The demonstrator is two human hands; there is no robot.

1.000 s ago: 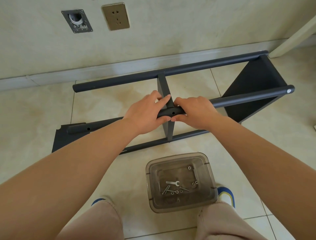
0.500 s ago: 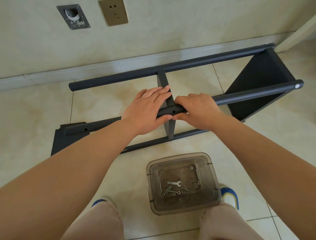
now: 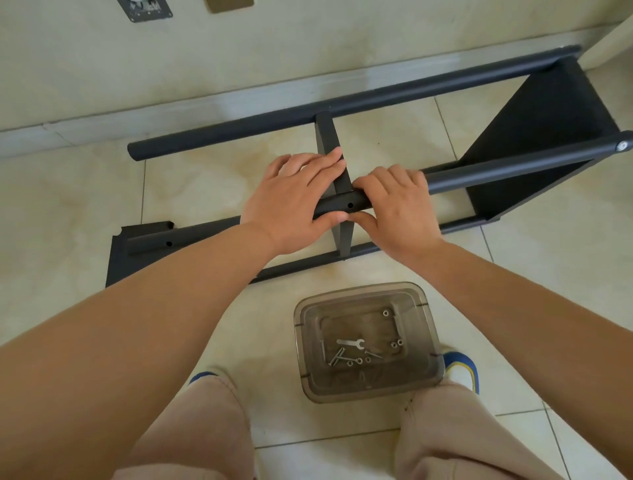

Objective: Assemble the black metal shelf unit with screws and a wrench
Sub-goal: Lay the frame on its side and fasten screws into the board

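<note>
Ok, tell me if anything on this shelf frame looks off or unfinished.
The near pole has an empty screw hole between the hands, where the middle shelf panel meets it. The loose panel lies flat at the pole's left end, unattached. The wrench sits unused in the container.

A pale cream wall (image 3: 308, 44) fills the top of the frame, meeting the floor at a light grey skirting board (image 3: 205, 102). In the upper left sit a grey metal wall plate (image 3: 145, 8) and, beside it, a brass-coloured socket (image 3: 229, 4), both cut by the edge. Glossy beige floor tiles (image 3: 68, 205) with thin dark joints cover the rest, softly lit.
</note>
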